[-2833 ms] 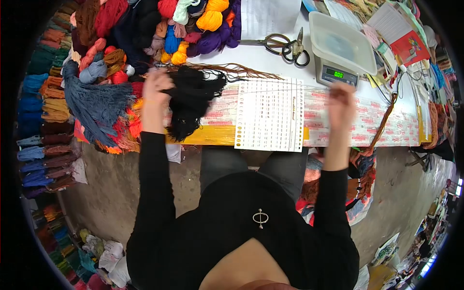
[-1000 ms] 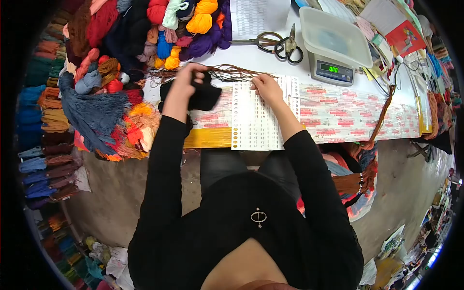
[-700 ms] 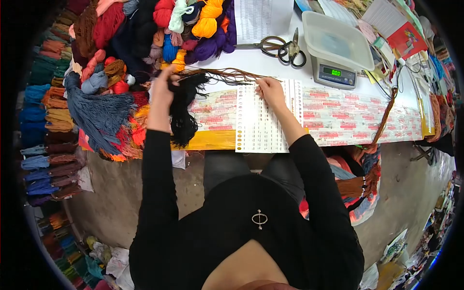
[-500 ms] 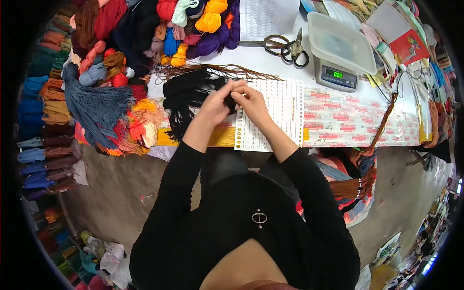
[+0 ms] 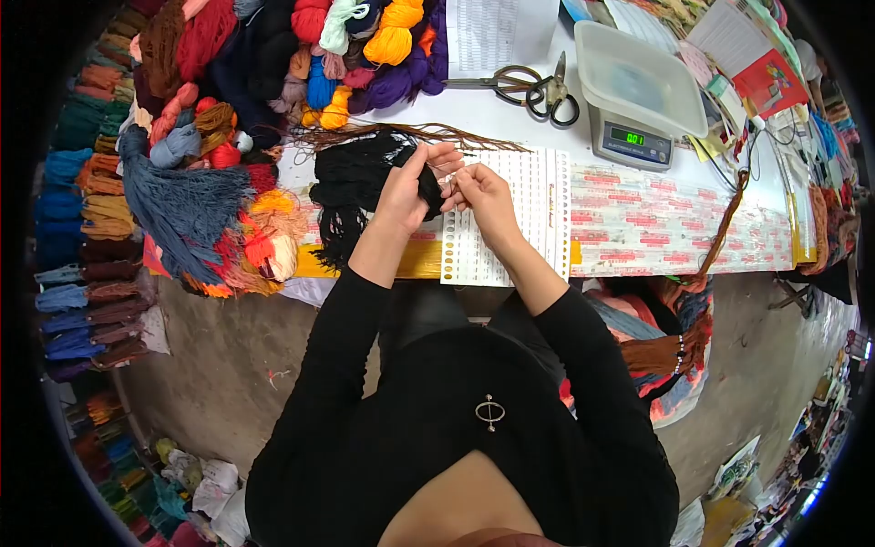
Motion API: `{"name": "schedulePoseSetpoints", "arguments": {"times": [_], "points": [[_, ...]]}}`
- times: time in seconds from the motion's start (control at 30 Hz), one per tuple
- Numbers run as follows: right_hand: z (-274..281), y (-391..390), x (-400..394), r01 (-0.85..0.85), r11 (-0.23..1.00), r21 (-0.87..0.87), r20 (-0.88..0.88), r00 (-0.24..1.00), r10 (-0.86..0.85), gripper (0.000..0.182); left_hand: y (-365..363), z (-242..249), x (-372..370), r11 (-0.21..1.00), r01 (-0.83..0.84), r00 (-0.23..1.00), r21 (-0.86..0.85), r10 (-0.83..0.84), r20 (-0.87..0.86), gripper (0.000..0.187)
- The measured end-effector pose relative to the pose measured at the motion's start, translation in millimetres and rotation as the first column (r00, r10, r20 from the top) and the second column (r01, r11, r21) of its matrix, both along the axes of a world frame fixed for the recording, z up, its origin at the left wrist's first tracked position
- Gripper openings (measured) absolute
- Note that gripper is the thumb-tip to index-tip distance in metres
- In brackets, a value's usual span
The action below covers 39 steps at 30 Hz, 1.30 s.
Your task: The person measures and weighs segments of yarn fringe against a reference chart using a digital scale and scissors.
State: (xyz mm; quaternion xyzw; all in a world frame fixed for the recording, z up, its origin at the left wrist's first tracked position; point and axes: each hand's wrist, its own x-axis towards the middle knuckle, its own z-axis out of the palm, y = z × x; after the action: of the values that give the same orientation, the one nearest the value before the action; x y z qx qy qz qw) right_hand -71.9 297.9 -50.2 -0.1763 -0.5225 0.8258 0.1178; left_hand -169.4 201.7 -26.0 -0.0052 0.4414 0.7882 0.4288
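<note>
A bundle of black yarn (image 5: 351,182) lies on the table with loose strands hanging toward the front edge. My left hand (image 5: 412,193) is around the right end of this bundle, its thumb and fingers pointing away from me. Close beside it, my right hand (image 5: 485,199) has thumb and index finger pressed together at the yarn's edge. Whatever sits in that pinch is too small to make out. Under my right hand lies a white punched card (image 5: 510,251) with rows of short marks and holes along both sides.
Brown strands (image 5: 456,137) stretch behind the black yarn. Black-handled scissors (image 5: 515,84) and snips (image 5: 552,96) lie farther back. A digital scale (image 5: 633,146) with a clear plastic tray (image 5: 638,82) stands at right. Colourful skeins and a grey-blue yarn bundle (image 5: 178,196) are piled left.
My hands have parted slightly, the right one shifting rightward and down. My left fingers have turned, exposing more palm and black yarn. The scale reading went from 0.00 to 0.01.
</note>
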Motion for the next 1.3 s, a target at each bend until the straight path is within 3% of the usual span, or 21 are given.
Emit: {"name": "schedulePoseSetpoints", "arguments": {"times": [0.13,0.2,0.27,0.3,0.33,0.37,0.4,0.43,0.47,0.5,0.57,0.63,0.67,0.7,0.77,0.8,0.87,0.97,1.07,1.2,1.3], "points": [[-2,4,4,0.034,0.995,0.092,-0.007,0.999,-0.033,0.022,-2,8,-4,0.985,-0.114,0.98,-0.132,0.089,-0.178,0.045],[9,14,11,0.05,0.975,0.218,0.054,0.997,-0.063,0.021,-19,-3,-22,0.996,0.065,0.994,-0.061,-0.07,-0.084,0.046],[36,46,31,0.136,0.972,-0.19,-0.19,0.967,-0.172,0.019,-43,-7,-47,0.982,0.186,0.978,-0.038,-0.181,0.103,0.048],[26,86,51,0.041,0.873,-0.485,-0.322,0.92,-0.222,0.017,-62,-12,-66,0.988,0.151,0.985,-0.044,-0.147,0.093,0.047],[23,120,77,0.13,0.835,-0.535,-0.395,0.835,-0.383,0.013,-83,-15,-87,0.995,-0.006,0.995,-0.104,0.016,0.095,0.045],[39,150,102,0.216,0.737,-0.64,-0.402,0.724,-0.561,0.008,-112,-28,-118,0.992,-0.102,0.974,0.068,0.086,0.21,0.042],[26,203,142,0.18,0.881,-0.437,-0.57,0.703,-0.426,0.008,-139,-24,-138,0.956,-0.293,0.95,0.026,0.288,0.12,0.04],[26,235,183,0.51,0.758,-0.407,-0.441,0.617,-0.652,0.012,-160,-22,-152,0.873,-0.463,0.886,0.151,0.452,0.101,0.041],[6,288,231,0.769,0.482,-0.42,-0.246,0.414,-0.876,0.016,-187,-20,-165,0.792,-0.337,0.941,0.509,0.298,0.159,0.044],[37,271,238,0.887,0.345,-0.308,-0.312,0.249,-0.917,0.019,-190,-5,-161,0.723,-0.355,0.93,0.593,0.338,0.144,0.047],[59,255,223,0.877,0.48,0.029,-0.484,0.432,-0.761,0.015,-159,29,-132,0.738,-0.161,0.982,0.655,0.185,0.033,0.041],[78,183,138,0.807,0.491,0.329,-0.236,0.573,-0.785,0.014,-105,29,-102,0.88,-0.133,0.977,0.456,0.193,-0.087,0.036],[72,158,109,0.649,0.629,0.429,-0.21,0.749,-0.629,0.023,-76,27,-84,0.947,-0.089,0.994,0.308,0.104,-0.034,0.036],[69,136,84,0.42,0.599,0.682,-0.087,0.86,-0.503,0.022,-49,21,-68,0.987,-0.03,0.999,0.158,0.026,0.031,0.036],[20,111,38,0.184,0.815,0.55,0.118,0.949,-0.293,0.022,-12,-14,-45,0.976,0.172,0.978,0.132,-0.185,0.099,0.032],[-17,105,17,0.125,0.888,0.442,0.097,0.978,-0.186,0.017,1,-26,-35,0.971,0.23,0.961,0.061,-0.237,0.143,0.029],[-47,91,-5,0.056,0.954,0.294,0.192,0.975,-0.116,0.012,18,-49,-22,0.962,0.273,0.931,-0.002,-0.263,0.252,0.028],[-60,84,-14,-0.061,0.798,0.6,0.407,0.882,-0.238,0.018,30,-49,-10,0.941,0.302,0.929,-0.154,-0.253,0.271,0.032],[-60,82,-16,-0.057,0.768,0.638,0.435,0.849,-0.298,0.021,39,-47,-10,0.912,0.333,0.936,-0.238,-0.291,0.197,0.031],[-63,82,-21,0.083,0.85,0.521,0.349,0.887,-0.301,0.014,56,-50,-8,0.861,0.288,0.928,-0.419,-0.36,-0.101,0.015],[-60,86,-21,0.025,0.896,0.443,0.364,0.909,-0.205,0.013,67,-59,-9,0.867,0.167,0.916,-0.469,-0.313,-0.251,0.009]]}}
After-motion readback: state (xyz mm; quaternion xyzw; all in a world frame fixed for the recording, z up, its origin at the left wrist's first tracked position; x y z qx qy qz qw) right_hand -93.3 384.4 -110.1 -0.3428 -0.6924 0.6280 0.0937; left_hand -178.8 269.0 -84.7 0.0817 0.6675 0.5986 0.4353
